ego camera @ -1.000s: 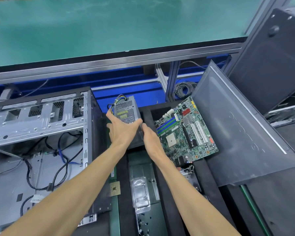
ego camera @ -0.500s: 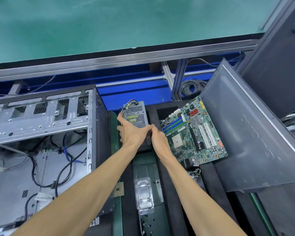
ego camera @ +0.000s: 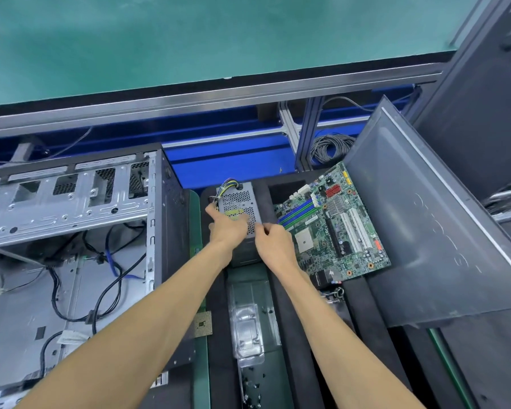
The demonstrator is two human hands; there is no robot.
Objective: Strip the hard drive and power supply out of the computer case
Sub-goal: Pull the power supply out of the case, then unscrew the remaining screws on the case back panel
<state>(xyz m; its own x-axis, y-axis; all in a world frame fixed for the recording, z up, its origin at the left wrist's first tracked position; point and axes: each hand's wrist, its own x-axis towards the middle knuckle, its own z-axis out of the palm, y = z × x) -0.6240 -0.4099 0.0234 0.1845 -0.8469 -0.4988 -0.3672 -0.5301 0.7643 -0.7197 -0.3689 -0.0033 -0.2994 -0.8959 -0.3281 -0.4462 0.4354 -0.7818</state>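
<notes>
The power supply (ego camera: 239,199), a grey perforated metal box with coloured wires at its far end, stands in a slot of the black foam tray (ego camera: 281,305), right of the open computer case (ego camera: 71,202). My left hand (ego camera: 226,230) lies over its near top, thumb on the left edge, gripping it. My right hand (ego camera: 273,239) has its fingers curled at the box's right edge, pinching it. The lower part of the box is hidden by my hands and the foam. No hard drive is visible.
A green motherboard (ego camera: 334,228) leans in the tray to the right, against a grey side panel (ego camera: 425,219). A processor chip (ego camera: 202,323) and a clear plastic shell (ego camera: 248,323) lie nearer me. Black and blue cables (ego camera: 112,278) hang loose inside the case.
Both hands have carried the power supply down and away from me, so it sits lower in the foam slot. The right hand has shifted to its right edge.
</notes>
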